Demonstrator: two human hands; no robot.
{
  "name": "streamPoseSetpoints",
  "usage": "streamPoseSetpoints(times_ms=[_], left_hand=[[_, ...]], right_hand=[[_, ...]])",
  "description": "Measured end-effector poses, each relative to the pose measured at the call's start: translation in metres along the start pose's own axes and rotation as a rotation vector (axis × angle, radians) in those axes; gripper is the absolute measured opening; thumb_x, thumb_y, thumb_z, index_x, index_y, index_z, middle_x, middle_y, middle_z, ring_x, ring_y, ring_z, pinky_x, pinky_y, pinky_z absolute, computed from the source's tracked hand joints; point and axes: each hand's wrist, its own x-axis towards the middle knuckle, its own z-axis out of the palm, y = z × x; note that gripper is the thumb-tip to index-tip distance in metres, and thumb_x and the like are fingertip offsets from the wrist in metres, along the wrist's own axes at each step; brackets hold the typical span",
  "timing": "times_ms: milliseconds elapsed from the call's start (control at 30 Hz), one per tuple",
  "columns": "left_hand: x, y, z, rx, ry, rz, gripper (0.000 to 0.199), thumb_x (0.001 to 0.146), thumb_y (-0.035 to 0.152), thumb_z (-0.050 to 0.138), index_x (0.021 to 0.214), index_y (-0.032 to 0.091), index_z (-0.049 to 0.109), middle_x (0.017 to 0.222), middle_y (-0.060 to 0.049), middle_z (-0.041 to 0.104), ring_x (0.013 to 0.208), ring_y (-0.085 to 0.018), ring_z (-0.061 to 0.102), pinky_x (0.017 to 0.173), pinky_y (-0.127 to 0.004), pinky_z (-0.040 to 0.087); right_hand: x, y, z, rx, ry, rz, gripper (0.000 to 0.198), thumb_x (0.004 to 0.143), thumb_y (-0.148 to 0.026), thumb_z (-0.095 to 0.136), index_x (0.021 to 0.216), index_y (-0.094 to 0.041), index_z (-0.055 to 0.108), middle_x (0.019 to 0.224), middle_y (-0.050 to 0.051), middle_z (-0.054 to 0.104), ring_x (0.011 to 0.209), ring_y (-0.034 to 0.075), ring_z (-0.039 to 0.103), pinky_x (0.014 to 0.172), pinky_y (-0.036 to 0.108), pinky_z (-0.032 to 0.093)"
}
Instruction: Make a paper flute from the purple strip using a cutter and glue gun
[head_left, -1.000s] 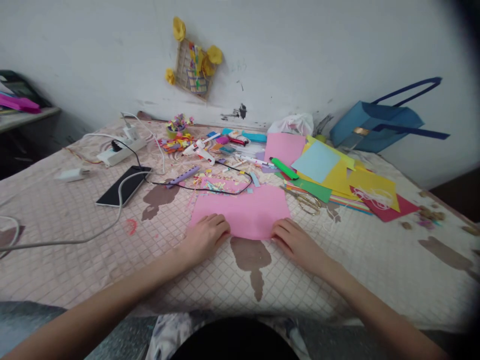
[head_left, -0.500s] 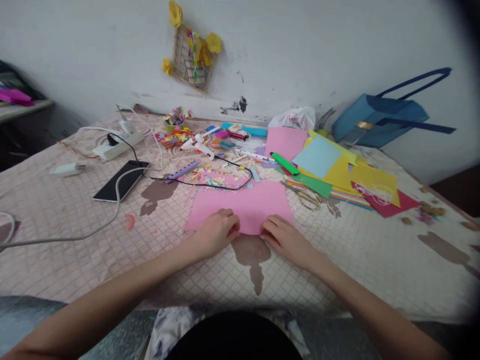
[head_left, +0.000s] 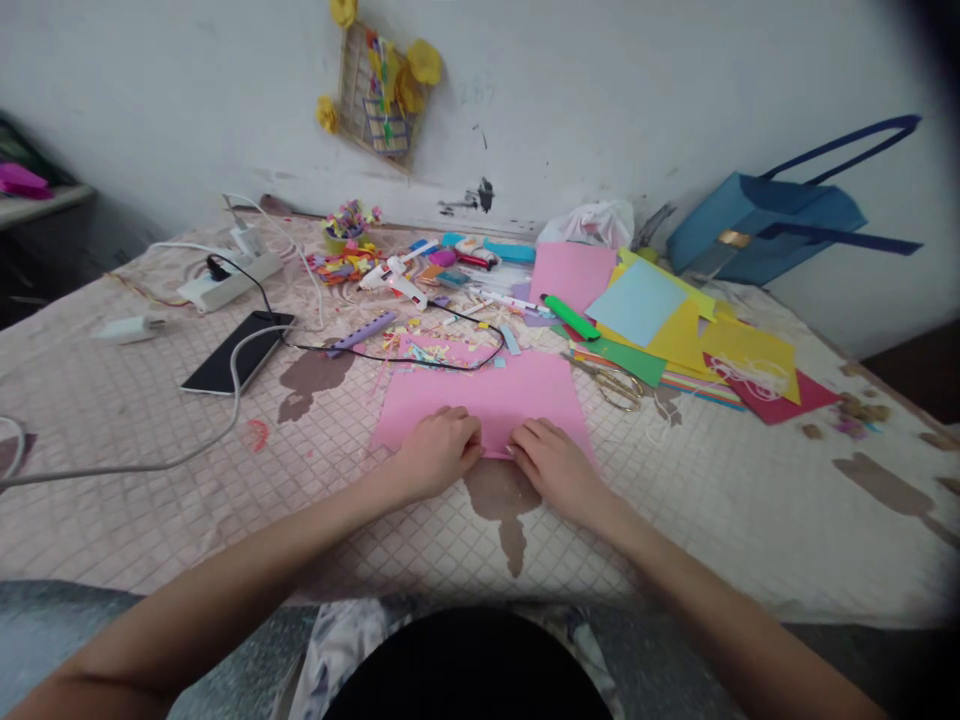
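A sheet of pink paper (head_left: 491, 392) lies on the patterned tablecloth (head_left: 420, 550) in front of me. My left hand (head_left: 444, 447) pinches its near edge, fingers curled, left of the middle. My right hand (head_left: 551, 462) grips the same edge a short way to the right, with bent fingers pressed on the paper. Between the hands the near edge looks narrowly turned up. Small paper scraps (head_left: 427, 355) and a black cable (head_left: 390, 358) lie across the sheet's far side.
Beyond the sheet lie a white glue gun (head_left: 397, 280), a lilac strip (head_left: 362, 333) and a green marker (head_left: 570, 317). Scissors (head_left: 611, 383) and coloured papers (head_left: 682, 335) are on the right, near a blue bag (head_left: 765, 230). A phone (head_left: 238, 352) and power strip (head_left: 231, 283) are on the left.
My right hand has moved slightly left, closer to my left hand. The paper's near edge between them now looks turned up. The camera view has shifted a little.
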Motion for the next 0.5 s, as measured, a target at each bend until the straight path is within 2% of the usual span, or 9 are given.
streamPoseSetpoints(times_ms=[267, 500], left_hand=[[-0.0024, -0.0001, 0.0031, 0.019, 0.022, -0.004, 0.011, 0.083, 0.021, 0.053, 0.076, 0.016, 0.059, 0.079, -0.006, 0.058, 0.077, -0.020, 0.054, 0.069, -0.031, 0.042], [-0.0061, 0.0018, 0.0050, 0.021, 0.048, -0.006, 0.015, 0.086, 0.028, 0.055, 0.079, 0.016, 0.058, 0.083, -0.007, 0.058, 0.082, -0.022, 0.053, 0.073, -0.033, 0.042]], right_hand=[[0.0003, -0.0055, 0.0096, -0.107, 0.042, 0.076, 0.018, 0.093, -0.023, 0.041, 0.081, -0.019, 0.053, 0.081, 0.009, 0.059, 0.081, 0.025, 0.052, 0.070, 0.038, 0.041], [0.0011, -0.0083, 0.0092, -0.150, 0.035, 0.085, 0.020, 0.094, -0.024, 0.039, 0.080, -0.019, 0.053, 0.082, 0.010, 0.059, 0.080, 0.025, 0.052, 0.070, 0.038, 0.041]])
